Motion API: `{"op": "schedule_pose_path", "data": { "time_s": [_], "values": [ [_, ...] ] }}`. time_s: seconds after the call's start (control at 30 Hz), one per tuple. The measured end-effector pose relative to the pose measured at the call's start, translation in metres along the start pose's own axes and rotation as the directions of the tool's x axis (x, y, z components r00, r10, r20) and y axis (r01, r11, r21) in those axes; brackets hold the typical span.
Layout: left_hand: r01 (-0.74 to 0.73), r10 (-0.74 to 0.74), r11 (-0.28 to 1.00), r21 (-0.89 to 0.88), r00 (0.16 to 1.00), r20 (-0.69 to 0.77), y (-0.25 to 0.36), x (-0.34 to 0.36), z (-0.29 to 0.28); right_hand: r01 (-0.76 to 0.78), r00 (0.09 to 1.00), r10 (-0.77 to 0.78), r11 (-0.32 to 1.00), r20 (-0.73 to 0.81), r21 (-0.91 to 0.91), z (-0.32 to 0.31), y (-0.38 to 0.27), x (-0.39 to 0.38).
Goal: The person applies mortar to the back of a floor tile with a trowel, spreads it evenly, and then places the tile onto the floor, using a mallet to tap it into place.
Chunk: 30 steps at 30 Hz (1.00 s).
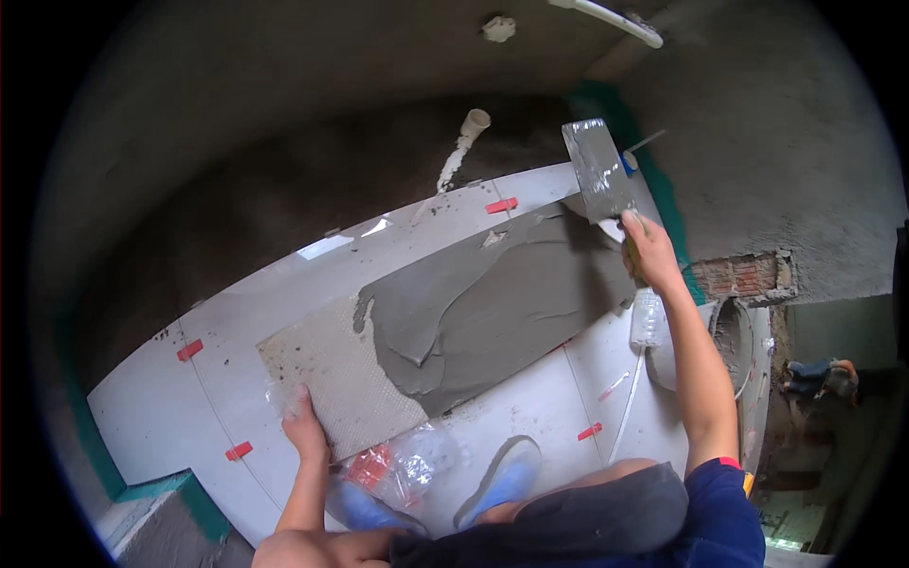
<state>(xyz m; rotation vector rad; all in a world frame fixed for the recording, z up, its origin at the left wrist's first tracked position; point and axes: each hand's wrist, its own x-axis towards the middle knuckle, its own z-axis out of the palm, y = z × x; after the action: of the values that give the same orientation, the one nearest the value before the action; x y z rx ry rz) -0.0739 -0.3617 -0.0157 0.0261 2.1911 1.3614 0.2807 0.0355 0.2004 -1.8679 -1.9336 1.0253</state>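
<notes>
Tile back-buttering: long tile (445,327) lies face down across the laid floor tiles (237,303), its right part coated in grey mortar (502,308), the near-left end bare.

Tile judged stiff, heavy, brittle at corners; the wet coat looks slippery, so the dry near-left edge is the place to take hold. Left hand (305,426) presses there, fingers flat on the edge beside a clear plastic bag (402,464) of red clips. Right hand (649,251) is at the far-right end, arm nearly straight, fingers clenched round the handle of a trowel (597,170), blade raised off the mortar. Red spacers (502,204) sit in the floor joints.
</notes>
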Motion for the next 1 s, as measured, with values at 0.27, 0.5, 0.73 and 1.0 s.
{"op": "schedule_pose_path", "data": {
  "time_s": [0.27, 0.5, 0.73, 1.0],
  "values": [
    [0.029, -0.028, 0.999, -0.024, 0.999, 0.039, -0.016, 0.005, -0.010, -0.308, 0.946, 0.320, 0.825, 0.058, 0.474, -0.078, 0.029, -0.030],
    [0.022, -0.017, 0.997, -0.079, 0.998, 0.052, -0.027, 0.012, -0.013, -0.493, 0.867, 0.358, 0.504, 0.348, 0.709, -0.081, 0.030, 0.006],
    [0.051, -0.047, 0.997, -0.061, 0.996, 0.069, -0.013, 0.005, -0.012, -0.612, 0.787, 0.262, 0.219, 0.558, 0.760, -0.081, 0.025, 0.026],
    [0.067, -0.066, 0.997, -0.030, 0.997, 0.038, -0.023, 0.011, -0.014, -0.568, 0.818, 0.353, 0.370, 0.454, 0.735, -0.064, 0.017, 0.051]
  ]
}}
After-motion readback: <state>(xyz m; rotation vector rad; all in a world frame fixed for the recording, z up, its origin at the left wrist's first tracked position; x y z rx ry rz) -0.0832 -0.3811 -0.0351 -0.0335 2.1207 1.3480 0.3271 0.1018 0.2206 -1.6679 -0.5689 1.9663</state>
